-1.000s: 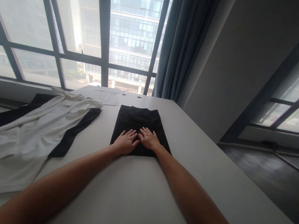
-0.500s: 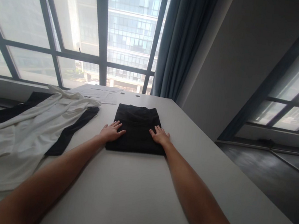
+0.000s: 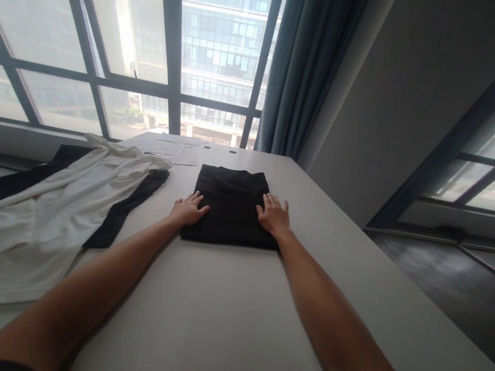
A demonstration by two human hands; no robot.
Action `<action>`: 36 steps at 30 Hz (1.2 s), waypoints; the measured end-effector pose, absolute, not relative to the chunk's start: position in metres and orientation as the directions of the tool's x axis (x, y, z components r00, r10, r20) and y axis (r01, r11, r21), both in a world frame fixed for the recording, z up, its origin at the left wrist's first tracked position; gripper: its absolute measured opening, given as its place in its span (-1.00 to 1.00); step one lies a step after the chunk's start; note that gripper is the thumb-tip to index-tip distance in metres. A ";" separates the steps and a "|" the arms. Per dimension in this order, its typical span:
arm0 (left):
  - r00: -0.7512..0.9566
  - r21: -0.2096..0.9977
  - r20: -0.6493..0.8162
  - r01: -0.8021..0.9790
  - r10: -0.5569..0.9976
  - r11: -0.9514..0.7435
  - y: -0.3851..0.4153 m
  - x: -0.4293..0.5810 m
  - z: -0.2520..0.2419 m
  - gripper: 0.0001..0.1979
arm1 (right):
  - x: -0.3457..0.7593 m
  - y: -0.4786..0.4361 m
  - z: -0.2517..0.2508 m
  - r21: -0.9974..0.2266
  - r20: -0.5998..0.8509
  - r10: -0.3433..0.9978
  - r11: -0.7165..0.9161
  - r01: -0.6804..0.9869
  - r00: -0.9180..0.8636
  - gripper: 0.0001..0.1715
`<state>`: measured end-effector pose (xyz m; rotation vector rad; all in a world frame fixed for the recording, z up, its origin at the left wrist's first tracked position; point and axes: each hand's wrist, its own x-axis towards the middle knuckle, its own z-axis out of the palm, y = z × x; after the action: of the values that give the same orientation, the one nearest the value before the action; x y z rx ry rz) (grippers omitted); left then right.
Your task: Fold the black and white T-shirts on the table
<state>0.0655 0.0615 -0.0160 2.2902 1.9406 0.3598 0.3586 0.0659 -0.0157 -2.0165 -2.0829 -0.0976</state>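
A black garment [image 3: 230,204], folded into a neat rectangle, lies on the white table [image 3: 220,311] in front of me. My left hand [image 3: 188,210] rests flat on its left edge with fingers spread. On the garment's right edge lies my right hand [image 3: 273,214], also flat and open. Neither hand holds anything.
A white garment [image 3: 39,224] is spread loosely over a black one [image 3: 121,214] at the table's left. Papers [image 3: 170,149] lie at the far end near the window. A blue curtain [image 3: 308,65] hangs behind. The table's right edge drops to a dark floor [image 3: 467,290].
A second ago both hands lay together on the garment's near middle. They slid apart to its left and right edges and have moved slightly farther along the sides.
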 end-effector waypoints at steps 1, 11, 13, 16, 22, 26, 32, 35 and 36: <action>0.149 0.240 0.104 0.956 0.983 -0.170 0.062 0.065 -0.016 -0.31 | 0.358 0.066 -0.016 -0.121 0.196 0.978 0.088 0.989 -0.063 -0.22; 0.106 0.351 0.189 0.921 0.976 -0.168 0.062 0.059 -0.019 -0.38 | 0.372 0.056 -0.014 -0.197 0.071 0.981 -0.164 0.967 0.181 -0.18; 0.095 0.407 0.243 0.893 0.965 -0.191 0.057 0.056 -0.018 -0.42 | 0.369 0.048 -0.012 -0.173 0.161 0.972 -0.141 0.975 0.170 -0.25; 0.219 0.423 0.323 0.837 0.921 -0.347 0.044 0.048 -0.016 -0.45 | 0.372 0.039 -0.009 -0.141 0.214 0.972 -0.068 0.988 0.097 -0.34; 0.495 0.349 0.333 0.726 0.803 -0.592 0.017 0.020 -0.015 -0.58 | 0.410 0.023 -0.012 -0.208 0.209 0.973 0.139 0.968 -0.095 -0.45; 0.593 0.328 0.259 0.689 0.762 -0.647 0.011 0.000 -0.015 -0.46 | 0.429 0.007 -0.006 -0.298 0.186 0.962 0.250 0.921 -0.201 -0.41; 0.589 0.393 0.244 0.666 0.770 -0.634 0.005 -0.004 -0.016 -0.50 | 0.432 -0.007 0.013 -0.421 0.058 0.962 0.267 0.867 -0.267 -0.29; 0.534 0.395 0.334 0.669 0.776 -0.630 0.003 0.007 -0.019 -0.59 | 0.433 -0.008 0.017 -0.465 -0.002 0.945 0.290 0.837 -0.328 -0.26; 0.502 0.397 0.361 0.679 0.786 -0.617 0.002 0.012 -0.020 -0.58 | 0.434 -0.009 0.017 -0.469 -0.011 0.945 0.285 0.836 -0.328 -0.27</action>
<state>0.0116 0.0019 -0.0196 2.5411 1.2563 0.7684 0.4336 -0.0085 0.0174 -1.6318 -2.2878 0.5798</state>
